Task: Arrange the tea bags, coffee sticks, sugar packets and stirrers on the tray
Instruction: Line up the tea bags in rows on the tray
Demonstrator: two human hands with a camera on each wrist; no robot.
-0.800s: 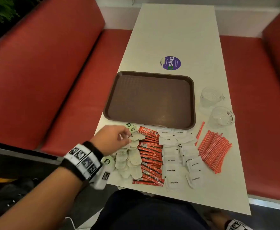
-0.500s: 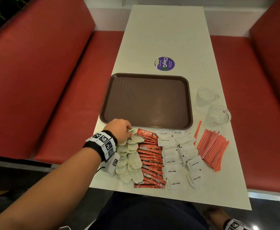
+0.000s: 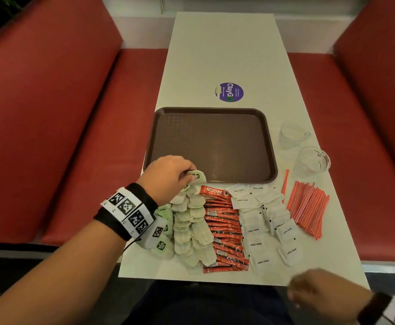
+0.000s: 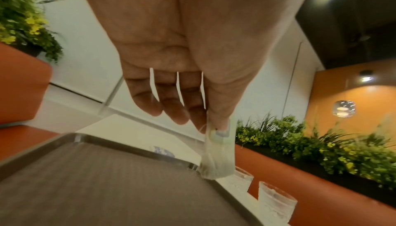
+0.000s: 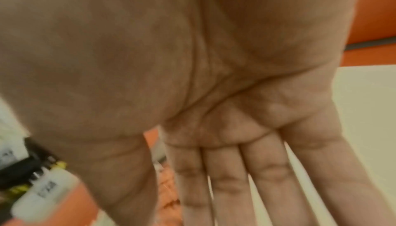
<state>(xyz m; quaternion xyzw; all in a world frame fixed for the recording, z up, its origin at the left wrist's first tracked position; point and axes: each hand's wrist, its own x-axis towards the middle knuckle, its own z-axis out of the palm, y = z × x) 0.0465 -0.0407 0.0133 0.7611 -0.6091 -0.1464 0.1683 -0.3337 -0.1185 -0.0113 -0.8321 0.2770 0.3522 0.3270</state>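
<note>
A brown tray [image 3: 211, 113] lies mid-table with nothing on it. In front of it sit rows of tea bags [image 3: 189, 228], red coffee sticks [image 3: 224, 228], white sugar packets [image 3: 264, 221] and red stirrers [image 3: 306, 207]. My left hand [image 3: 168, 177] pinches one tea bag [image 3: 197, 175] just above the tray's near left edge; in the left wrist view the tea bag [image 4: 218, 153] dangles from thumb and forefinger of that hand [image 4: 182, 60] over the tray [image 4: 96, 178]. My right hand [image 3: 318, 294] hovers at the table's near right edge, and its fingers [image 5: 268, 178] are straight and hold nothing.
Two clear glass cups [image 3: 290, 134] [image 3: 313, 160] stand right of the tray. A purple round sticker [image 3: 229, 92] sits on the table [image 3: 222, 43] beyond it. Red bench seats [image 3: 86, 125] flank both sides.
My left hand has lifted one tea bag off the pile and moved it forward to the tray's near edge. My right hand has come into view at the bottom right.
</note>
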